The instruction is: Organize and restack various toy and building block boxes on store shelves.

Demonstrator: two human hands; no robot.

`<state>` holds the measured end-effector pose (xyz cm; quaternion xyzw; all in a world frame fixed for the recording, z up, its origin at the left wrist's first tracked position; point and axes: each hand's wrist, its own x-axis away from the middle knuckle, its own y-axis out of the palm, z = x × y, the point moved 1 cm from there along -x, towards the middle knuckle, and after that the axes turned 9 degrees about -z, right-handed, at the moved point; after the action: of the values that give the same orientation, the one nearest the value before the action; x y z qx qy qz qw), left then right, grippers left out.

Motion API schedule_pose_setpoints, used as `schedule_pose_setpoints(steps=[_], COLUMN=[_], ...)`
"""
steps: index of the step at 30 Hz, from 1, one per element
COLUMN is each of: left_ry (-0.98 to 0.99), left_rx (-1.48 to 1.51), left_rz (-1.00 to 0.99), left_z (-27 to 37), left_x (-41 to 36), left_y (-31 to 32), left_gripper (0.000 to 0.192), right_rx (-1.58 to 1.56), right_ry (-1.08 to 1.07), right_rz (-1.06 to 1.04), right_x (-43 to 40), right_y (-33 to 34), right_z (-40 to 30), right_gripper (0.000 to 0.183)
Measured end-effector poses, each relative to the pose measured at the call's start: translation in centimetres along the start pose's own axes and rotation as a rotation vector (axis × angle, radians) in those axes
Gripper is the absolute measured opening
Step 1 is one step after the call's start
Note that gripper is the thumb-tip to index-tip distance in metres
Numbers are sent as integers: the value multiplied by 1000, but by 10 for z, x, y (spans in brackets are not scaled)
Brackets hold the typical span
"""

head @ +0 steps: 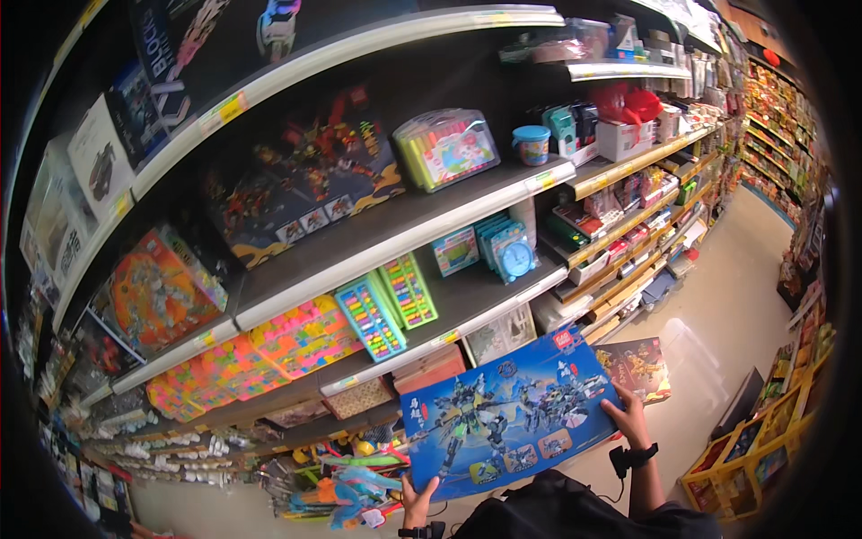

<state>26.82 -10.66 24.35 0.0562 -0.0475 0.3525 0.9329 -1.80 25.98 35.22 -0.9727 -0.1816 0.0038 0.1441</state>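
Note:
A large blue toy box [508, 411] with pictures of robot figures is held up between both hands, tilted, its printed face towards me. My left hand [417, 502] grips its lower left corner, thumb on the front. My right hand [626, 414] grips its right edge, thumb on the front; the fingers behind are partly hidden. Beyond the box's right edge, a dark reddish box with golden figures [640, 370] is partly covered by it. On the shelf ahead stand a dark robot toy box [323, 182], a clear case of coloured markers [448, 148] and a blue-lidded tub [532, 145].
Shelf edges [404, 239] run close along the left and front. Lower down are colourful patterned packs [303, 337], a blue alarm clock [517, 257] and bright plastic toys [350, 488]. Yellow-framed bins [747, 465] stand at lower right beside the aisle floor [734, 269].

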Motion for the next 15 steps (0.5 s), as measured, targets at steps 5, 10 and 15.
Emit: schedule_pose_setpoints(steps=[5, 10, 15], left_ry=[-73, -127, -226], left_rx=[-64, -100, -157], left_rz=[-54, -221, -432], left_z=[-3, -42, -64], left_x=[-17, -70, -89], left_y=[22, 52, 153], left_gripper=[57, 70, 55], right_rx=[67, 243, 161], right_ry=[45, 147, 329], right_rz=[38, 71, 141], right_x=[3, 4, 15], right_y=[-12, -36, -113], right_z=[58, 78, 141], right_gripper=[56, 60, 56])
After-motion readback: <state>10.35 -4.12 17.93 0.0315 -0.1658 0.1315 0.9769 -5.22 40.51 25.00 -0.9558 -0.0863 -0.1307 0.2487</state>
